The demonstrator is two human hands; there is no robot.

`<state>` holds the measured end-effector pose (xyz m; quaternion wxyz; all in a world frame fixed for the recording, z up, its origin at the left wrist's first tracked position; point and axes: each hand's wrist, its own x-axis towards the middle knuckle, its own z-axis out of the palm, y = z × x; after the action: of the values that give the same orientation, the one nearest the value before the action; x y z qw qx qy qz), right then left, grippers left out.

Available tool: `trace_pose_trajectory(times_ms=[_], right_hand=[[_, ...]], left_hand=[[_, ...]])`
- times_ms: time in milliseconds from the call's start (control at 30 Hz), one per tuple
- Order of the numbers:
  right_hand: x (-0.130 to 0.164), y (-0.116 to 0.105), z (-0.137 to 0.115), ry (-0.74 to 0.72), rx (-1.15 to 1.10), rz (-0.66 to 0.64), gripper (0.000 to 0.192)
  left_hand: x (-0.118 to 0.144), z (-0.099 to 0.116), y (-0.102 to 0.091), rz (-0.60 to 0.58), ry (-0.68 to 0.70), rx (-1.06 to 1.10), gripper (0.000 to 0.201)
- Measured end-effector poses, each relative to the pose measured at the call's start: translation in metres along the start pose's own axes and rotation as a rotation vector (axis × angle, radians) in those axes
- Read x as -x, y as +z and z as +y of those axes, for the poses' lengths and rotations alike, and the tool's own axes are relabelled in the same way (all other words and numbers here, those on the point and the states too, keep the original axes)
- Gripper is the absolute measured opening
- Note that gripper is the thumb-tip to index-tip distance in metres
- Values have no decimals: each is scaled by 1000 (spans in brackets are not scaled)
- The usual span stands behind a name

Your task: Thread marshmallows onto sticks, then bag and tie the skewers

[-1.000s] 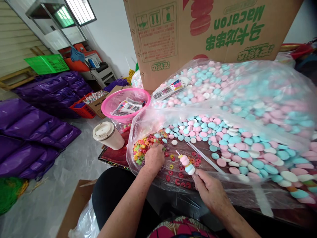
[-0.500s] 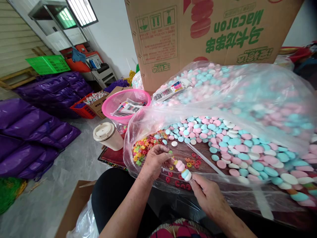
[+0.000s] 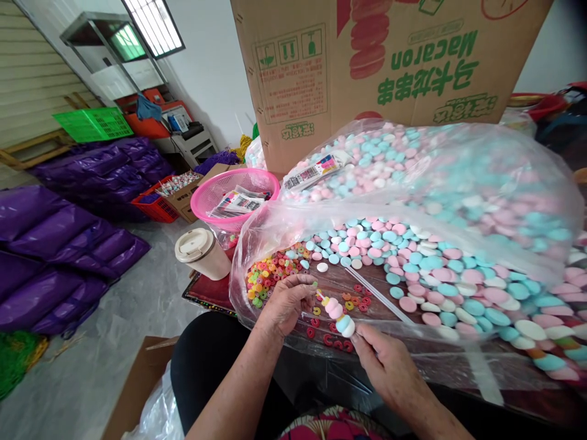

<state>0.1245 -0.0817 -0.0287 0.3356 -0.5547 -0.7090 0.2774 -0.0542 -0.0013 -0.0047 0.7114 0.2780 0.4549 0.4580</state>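
In my right hand (image 3: pixel 387 363) is the lower end of a candy skewer (image 3: pixel 339 315), its stick tilted up toward the left. Pink, blue and white candies are threaded on it, with small yellow and orange rings between them. My left hand (image 3: pixel 291 302) pinches a small greenish gummy ring (image 3: pixel 315 285) at the skewer's upper tip; the fingers partly hide it. Loose red rings (image 3: pixel 337 343) lie on the dark table below the skewer. Beyond my left hand is a heap of coloured gummy rings (image 3: pixel 270 272). Pale stick-like rods (image 3: pixel 380 296) lie behind the skewer.
Pink, blue and white candies (image 3: pixel 452 287) spread to the right under clear plastic (image 3: pixel 463 214). A lidded cup (image 3: pixel 202 253) and a pink basket (image 3: pixel 202 205) with packets stand at the left. A large cardboard box (image 3: pixel 293 140) blocks the back. Purple bags (image 3: pixel 59 256) lie on the floor.
The camera view has shifted slightly. Both hands keep their hold, with the skewer between them in almost the same place.
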Motion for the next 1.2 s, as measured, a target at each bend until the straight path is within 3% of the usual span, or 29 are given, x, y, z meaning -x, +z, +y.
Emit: trace_pose_trajectory(times_ms=[400, 633, 767, 833, 933, 967, 1100, 1200], right_hand=[[-4, -8, -5, 10, 6, 4, 32], [-4, -6, -5, -13, 23, -19, 32], [-9, -5, -5, 108, -95, -42, 33], [-12, -6, -4, 195, -197, -76, 36], [-14, -8, -5, 238, -275, -107, 39], [-14, -9, -5, 235, -279, -109, 40], [-11, -13, -6, 254, -258, -82, 38], [-7, -19, 0, 279, -235, -63, 38]], left_hand=[[-2, -1, -8, -153, -81, 137, 29], [3, 2, -3, -232, -139, -131, 26], [4, 2, 0, -221, -88, -203, 35], [-4, 4, 2, -100, 51, -394, 35], [-28, 8, 9, 150, 314, -948, 23], [-37, 9, 13, 185, 357, -1084, 17], [-70, 7, 31, 150, 342, -1223, 10], [-73, 2, 33, 99, 333, -1228, 12]])
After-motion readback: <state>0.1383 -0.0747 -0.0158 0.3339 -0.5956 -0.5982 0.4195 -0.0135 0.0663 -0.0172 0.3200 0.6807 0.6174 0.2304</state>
